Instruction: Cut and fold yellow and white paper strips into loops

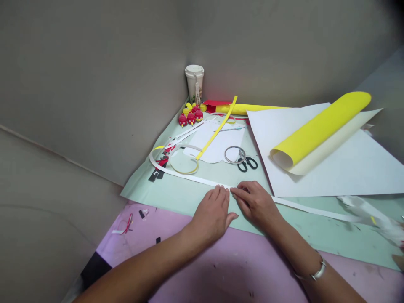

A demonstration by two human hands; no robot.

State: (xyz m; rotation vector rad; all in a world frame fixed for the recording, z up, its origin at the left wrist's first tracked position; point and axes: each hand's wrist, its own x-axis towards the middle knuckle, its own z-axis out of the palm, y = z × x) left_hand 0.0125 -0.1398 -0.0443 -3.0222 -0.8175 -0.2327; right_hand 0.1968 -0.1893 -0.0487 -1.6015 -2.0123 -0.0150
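Note:
A long white paper strip [195,178] lies across the pale green sheet, its left end curling back with a yellow tip. My left hand [212,210] rests on the strip with its fingers stretched out side by side and its thumb apart. Close beside it, my right hand [257,204] has its index finger and thumb drawn together at the strip, which comes out again on its right side. The exact spot under the fingertips is hidden. Beyond my hands lie black-handled scissors [247,164] with a grey ring [235,155] over their blades.
At the back stand a white lidded cup [194,82] and several small red and yellow lantern-like balls [191,118]. A yellow paper roll [318,132] rests on white sheets [353,176] at the right. A yellow strip [217,126] crosses white paper [206,143]. Grey walls [94,84] enclose the corner.

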